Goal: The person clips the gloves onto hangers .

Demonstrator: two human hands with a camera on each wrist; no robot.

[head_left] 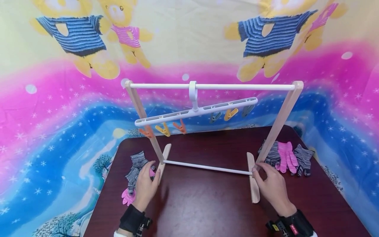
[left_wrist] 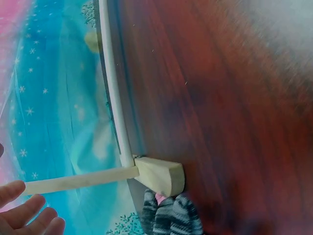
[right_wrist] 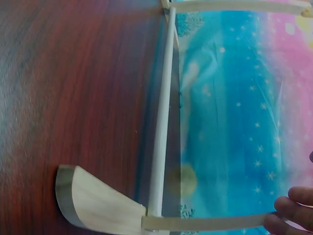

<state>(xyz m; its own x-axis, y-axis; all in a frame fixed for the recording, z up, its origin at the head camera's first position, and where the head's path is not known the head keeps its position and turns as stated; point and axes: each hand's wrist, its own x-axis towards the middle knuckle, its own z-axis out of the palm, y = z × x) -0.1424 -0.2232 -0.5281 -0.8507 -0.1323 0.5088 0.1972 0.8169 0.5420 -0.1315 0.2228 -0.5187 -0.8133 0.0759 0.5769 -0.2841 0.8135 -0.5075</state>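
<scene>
A wooden rack with a white top bar [head_left: 242, 87] stands on the table. On the bar hangs a white clip hanger [head_left: 177, 115], tilted with its left end lower, carrying several clothespins, among them a yellow one [head_left: 231, 114] and an orange one [head_left: 179, 126]. My left hand [head_left: 145, 186] is by the rack's left foot [head_left: 166, 153], its fingers loosely bent with nothing between them. Near the right post [head_left: 279, 121], my right hand [head_left: 272, 187] has thumb and fingers apart, the fingertips [right_wrist: 276, 223] overlapping the post in the right wrist view.
Grey striped gloves [head_left: 137, 161] and a pink glove [head_left: 128, 197] lie left of the rack. More grey gloves [head_left: 302, 158] and a pink one [head_left: 285, 156] lie to the right. A white lower bar [head_left: 207, 167] joins the posts above the dark table [head_left: 207, 204]. Behind hangs a printed cloth [head_left: 189, 39].
</scene>
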